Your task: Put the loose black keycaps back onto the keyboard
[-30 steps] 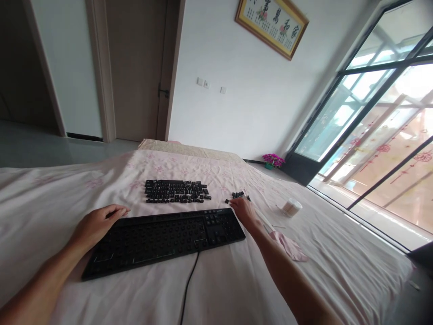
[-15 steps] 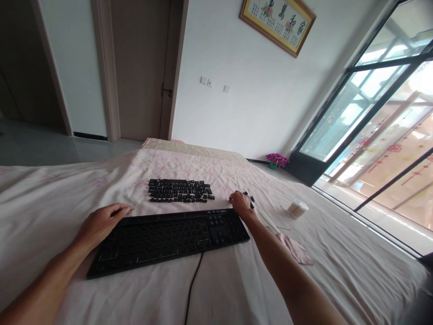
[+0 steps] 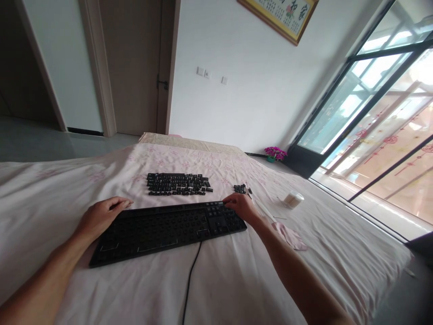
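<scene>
A black keyboard (image 3: 158, 230) lies at a slant on the bed, with many bare key positions where caps are off. My left hand (image 3: 104, 214) rests by its far left corner, fingers pressed together; whatever they may hold is hidden. At the far right edge, my right hand (image 3: 241, 205) is closed in a pinch over the number-pad end. I cannot make out what is between its fingertips. Beyond the keyboard, loose black keycaps (image 3: 177, 184) lie in rows. A smaller cluster of keycaps (image 3: 239, 188) sits just past my right hand.
To the right are a clear tub of cotton swabs (image 3: 293, 199) and a pink cloth (image 3: 289, 236). A thin white stick (image 3: 265, 210) lies near my right wrist. The keyboard's cable (image 3: 191, 280) runs toward me over the wrinkled bed sheet (image 3: 237, 280).
My right hand has moved left from the small keycap cluster to the keyboard's far edge, uncovering that cluster. My left hand stays at the far left corner. The view has shifted slightly.
</scene>
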Tool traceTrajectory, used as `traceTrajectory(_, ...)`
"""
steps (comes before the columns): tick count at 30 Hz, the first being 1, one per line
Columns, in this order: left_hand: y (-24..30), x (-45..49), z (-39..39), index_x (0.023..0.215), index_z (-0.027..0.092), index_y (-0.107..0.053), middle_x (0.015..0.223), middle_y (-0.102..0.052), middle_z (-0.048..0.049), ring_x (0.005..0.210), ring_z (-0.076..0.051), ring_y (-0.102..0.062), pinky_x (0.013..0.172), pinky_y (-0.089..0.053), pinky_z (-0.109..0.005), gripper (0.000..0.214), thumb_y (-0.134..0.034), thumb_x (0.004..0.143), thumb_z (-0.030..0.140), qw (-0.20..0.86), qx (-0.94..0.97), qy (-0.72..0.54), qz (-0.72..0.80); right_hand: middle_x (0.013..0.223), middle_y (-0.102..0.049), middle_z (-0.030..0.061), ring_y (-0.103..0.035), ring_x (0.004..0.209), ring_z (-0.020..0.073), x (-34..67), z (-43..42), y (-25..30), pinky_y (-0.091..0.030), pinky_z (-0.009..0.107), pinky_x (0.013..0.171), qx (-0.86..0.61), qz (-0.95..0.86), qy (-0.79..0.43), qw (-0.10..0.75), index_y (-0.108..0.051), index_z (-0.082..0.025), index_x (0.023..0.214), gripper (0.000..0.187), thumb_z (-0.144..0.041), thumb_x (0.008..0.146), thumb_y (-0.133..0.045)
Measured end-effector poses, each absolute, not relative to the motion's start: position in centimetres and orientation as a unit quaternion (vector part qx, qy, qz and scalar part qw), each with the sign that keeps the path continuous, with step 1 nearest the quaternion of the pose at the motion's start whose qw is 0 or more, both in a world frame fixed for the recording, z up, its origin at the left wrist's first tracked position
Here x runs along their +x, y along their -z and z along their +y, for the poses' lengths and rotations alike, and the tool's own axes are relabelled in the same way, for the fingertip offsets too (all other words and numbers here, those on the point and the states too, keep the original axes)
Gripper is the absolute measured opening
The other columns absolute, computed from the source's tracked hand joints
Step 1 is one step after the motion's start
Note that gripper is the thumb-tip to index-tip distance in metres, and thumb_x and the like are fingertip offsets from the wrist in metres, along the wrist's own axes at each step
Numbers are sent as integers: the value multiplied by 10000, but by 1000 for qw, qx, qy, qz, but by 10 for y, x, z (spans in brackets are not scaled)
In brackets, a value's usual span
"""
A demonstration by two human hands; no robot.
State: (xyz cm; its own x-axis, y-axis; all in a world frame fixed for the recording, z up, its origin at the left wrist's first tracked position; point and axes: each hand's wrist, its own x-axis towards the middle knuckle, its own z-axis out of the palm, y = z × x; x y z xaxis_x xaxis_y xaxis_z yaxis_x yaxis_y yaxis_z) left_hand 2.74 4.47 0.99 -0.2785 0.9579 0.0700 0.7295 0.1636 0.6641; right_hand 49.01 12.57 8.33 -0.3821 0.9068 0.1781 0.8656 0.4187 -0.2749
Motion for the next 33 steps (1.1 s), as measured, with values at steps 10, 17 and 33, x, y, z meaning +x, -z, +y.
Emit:
traceTrajectory(10, -11, 28, 45, 1009, 284, -707, 1060, -751, 42, 979, -198, -659, 765, -433, -219, 408, -477, 831, 570, 182, 567, -303, 744, 977, -723, -14, -661, 893, 146, 497, 56, -84, -491, 254, 801, -432, -886, -90, 139, -753, -285, 951, 187, -213, 870, -601)
traceTrajectory(17, -11, 27, 44, 1013, 281, -704, 1057, -751, 35, 984, -194, -658, 770, -432, -217, 420, -458, 842, 576, 177, 574, -302, 740, 936, -719, -13, -646, 896, 143, 494, 57, -81, -473, 245, 814, -400, -903, -84, 131, -753, -281, 941, 163, -207, 877, -622)
traceTrajectory(33, -8, 26, 45, 1001, 285, -708, 1056, -753, 17, 996, -204, -661, 806, -451, -224, 430, -455, 831, 588, 180, 574, -313, 735, 970, -714, 5, -640, 880, 146, 496, 48, -75, -454, 251, 765, -351, -929, 2, 115, -744, -288, 988, 272, -232, 979, -478)
